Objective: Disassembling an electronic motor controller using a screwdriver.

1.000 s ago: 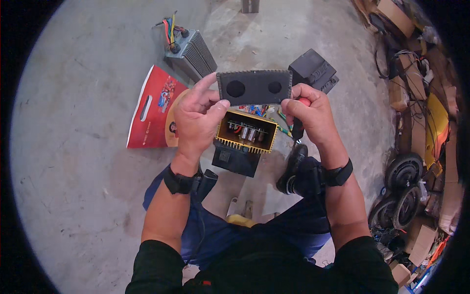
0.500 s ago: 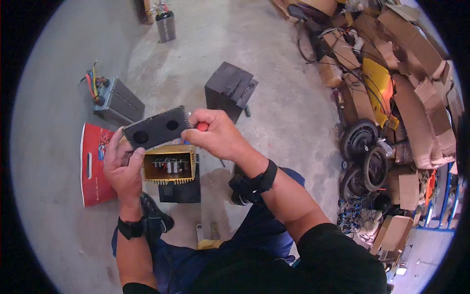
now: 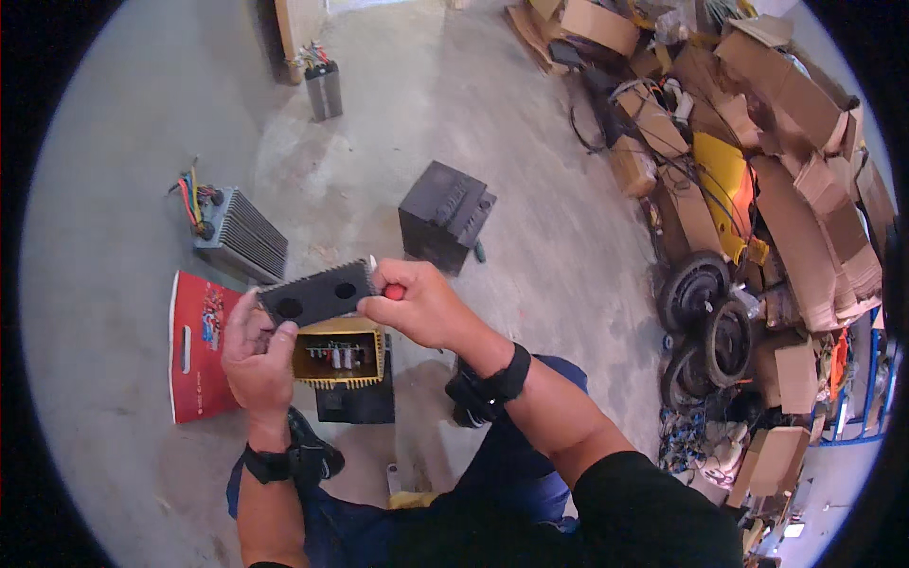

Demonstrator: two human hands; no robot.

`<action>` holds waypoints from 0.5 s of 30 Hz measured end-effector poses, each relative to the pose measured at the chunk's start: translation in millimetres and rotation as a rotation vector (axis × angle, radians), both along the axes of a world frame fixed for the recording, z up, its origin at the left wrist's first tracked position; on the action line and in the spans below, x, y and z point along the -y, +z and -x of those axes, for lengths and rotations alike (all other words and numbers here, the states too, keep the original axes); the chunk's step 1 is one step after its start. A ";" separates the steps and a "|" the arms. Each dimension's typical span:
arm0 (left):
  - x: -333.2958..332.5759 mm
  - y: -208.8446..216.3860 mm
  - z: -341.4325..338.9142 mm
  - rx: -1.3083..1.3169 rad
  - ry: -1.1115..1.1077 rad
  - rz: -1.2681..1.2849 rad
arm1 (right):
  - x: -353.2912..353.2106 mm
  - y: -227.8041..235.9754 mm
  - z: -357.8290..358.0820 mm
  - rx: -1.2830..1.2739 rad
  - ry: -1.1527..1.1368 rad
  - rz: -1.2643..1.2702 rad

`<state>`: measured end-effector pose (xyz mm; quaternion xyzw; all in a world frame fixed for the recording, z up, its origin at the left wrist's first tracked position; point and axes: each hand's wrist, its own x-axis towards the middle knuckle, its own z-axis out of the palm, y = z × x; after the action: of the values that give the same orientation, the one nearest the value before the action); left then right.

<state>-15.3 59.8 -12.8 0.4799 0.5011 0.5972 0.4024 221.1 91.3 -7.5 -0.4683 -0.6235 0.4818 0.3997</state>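
Observation:
My left hand [image 3: 258,355] grips one end of a black rectangular end plate [image 3: 320,295] with two round holes and a serrated edge. At the plate's other end, my right hand [image 3: 421,301] is closed round a red-handled tool [image 3: 393,292]; a pale tip shows above the fingers, and its kind is unclear. The thumb of that hand is against or very near the plate. Just below the plate stands an open-ended controller housing [image 3: 383,358] with a yellow edge, its circuit board and components [image 3: 339,355] visible inside. The housing rests on a black block [image 3: 355,405].
A red bag [image 3: 194,379] lies left of my hands, near a finned grey controller [image 3: 248,237] with coloured wires. Ahead are a dark battery-like block [image 3: 440,210] and another wired unit [image 3: 324,92]. Cardboard [image 3: 805,208], wheels [image 3: 693,289] and cables are piled along the right.
The view has shifted, so the scene sits lower in the picture. Both hands keep hold of the plate and the red-handled tool, with little change in their grip.

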 end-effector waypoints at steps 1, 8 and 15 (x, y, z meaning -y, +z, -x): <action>0.4 2.0 0.6 -0.108 0.006 0.022 | 0.0 0.5 -1.0 0.015 -0.001 0.016; 3.2 3.1 -0.8 -0.018 0.001 0.040 | 2.3 5.4 2.2 0.037 -0.008 0.043; 3.7 0.5 -2.8 -0.019 -0.021 0.028 | 3.5 8.6 4.0 -0.020 0.007 0.086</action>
<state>-12.6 56.2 -12.3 0.4854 0.5080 0.5813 0.4104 217.0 87.8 1.2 -0.4780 -0.6000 0.5140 0.3837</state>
